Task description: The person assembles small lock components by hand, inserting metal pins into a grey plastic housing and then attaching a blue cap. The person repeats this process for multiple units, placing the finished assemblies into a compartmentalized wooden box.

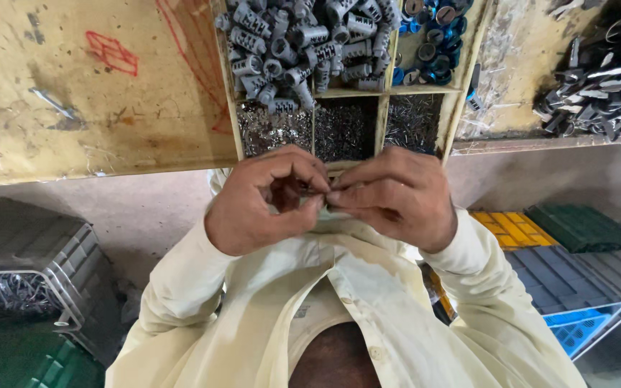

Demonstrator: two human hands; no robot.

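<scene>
1. The left hand and the right hand meet just below the wooden tray; their fingertips touch each other in the middle.
2. The left grip is clenched, with thumb and fingers curled round a small dark part; the part is mostly hidden, so its shape cannot be told.
3. The right grip is clenched too, and its fingers pinch toward the same small part; whether it truly holds the part cannot be told.
4. In the tray, the big top box holds a heap of grey ribbed plugs; the box right of it holds blue and dark round rings.
5. The three small boxes at the tray's lower edge hold thin shiny metal pins; they sit just above the hands.
6. The tray rests on a worn yellow table; far right of the tray lies a pile of dark metal clips.
7. Below the tray, cream shirt sleeves lead to the hands; grey, green, yellow and blue crates stand on the floor on both sides.
</scene>
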